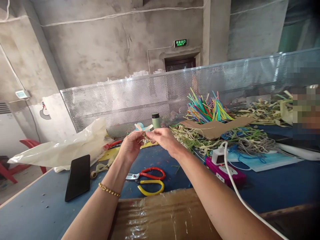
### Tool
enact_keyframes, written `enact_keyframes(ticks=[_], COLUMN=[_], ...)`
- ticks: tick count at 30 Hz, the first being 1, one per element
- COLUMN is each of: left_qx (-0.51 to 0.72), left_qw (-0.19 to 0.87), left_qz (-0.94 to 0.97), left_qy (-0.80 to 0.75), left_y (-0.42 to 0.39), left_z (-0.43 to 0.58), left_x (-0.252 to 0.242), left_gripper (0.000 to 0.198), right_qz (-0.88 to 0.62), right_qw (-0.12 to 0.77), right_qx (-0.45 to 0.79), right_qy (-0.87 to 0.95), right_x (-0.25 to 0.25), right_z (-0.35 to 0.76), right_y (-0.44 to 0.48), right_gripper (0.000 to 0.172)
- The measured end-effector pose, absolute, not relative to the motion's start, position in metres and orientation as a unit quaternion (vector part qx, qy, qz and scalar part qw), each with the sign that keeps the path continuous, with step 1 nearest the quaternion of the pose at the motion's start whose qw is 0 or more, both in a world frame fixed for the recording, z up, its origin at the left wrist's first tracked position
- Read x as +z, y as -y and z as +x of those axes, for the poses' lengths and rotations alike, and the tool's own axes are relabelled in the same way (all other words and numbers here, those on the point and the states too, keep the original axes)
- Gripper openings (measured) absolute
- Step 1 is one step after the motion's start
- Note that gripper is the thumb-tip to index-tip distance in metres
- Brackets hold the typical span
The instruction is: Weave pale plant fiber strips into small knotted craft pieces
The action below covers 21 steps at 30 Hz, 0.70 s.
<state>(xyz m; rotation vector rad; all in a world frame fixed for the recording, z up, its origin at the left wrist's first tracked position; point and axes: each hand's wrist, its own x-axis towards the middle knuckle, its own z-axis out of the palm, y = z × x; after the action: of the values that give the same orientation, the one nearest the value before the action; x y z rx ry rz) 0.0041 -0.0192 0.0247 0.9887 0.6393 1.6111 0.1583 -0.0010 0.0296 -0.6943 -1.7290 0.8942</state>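
Both of my hands are raised above the middle of the table, their fingertips meeting. My left hand (pixel 131 144) pinches a small pale strip (pixel 149 127), flat and ribbon-like, whose ends stick up above the fingers. From the other side my right hand (pixel 165 139) closes thumb and finger on the same strip. Its lower part is hidden by my fingers. Below them lie scissors (pixel 151 192) with one red and one yellow handle, blades pointing left. Just behind my fingertips stands a green bottle (pixel 156 120) with a black cap.
A black phone (pixel 78 177) and a plastic bag (pixel 75 145) lie left. Cardboard (pixel 160 216) is under my forearms. Rightward are colored stems (pixel 210 108), tangled strips (pixel 197 139), a purple power strip (pixel 231 173) with white cable, and a blue mask (pixel 270 161). Perforated metal (pixel 130 100) borders the back.
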Motion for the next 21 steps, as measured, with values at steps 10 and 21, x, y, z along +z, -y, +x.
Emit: enact_keyframes(ticks=[10, 21], left_qx=[0.688, 0.624], left_qw=[0.553, 0.569], left_qz=[0.392, 0.486], left_qy=[-0.257, -0.226], left_y=[0.018, 0.019], left_z=[0.009, -0.003], left_x=[0.023, 0.024], left_gripper=[0.007, 0.009], right_qz=[-0.208, -0.228], right_qw=[0.518, 0.520], right_qx=[0.465, 0.340], right_qy=[0.687, 0.750], right_x=[0.020, 0.029], right_z=[0.149, 0.164], right_y=[0.000, -0.002], right_gripper=[0.025, 0.028])
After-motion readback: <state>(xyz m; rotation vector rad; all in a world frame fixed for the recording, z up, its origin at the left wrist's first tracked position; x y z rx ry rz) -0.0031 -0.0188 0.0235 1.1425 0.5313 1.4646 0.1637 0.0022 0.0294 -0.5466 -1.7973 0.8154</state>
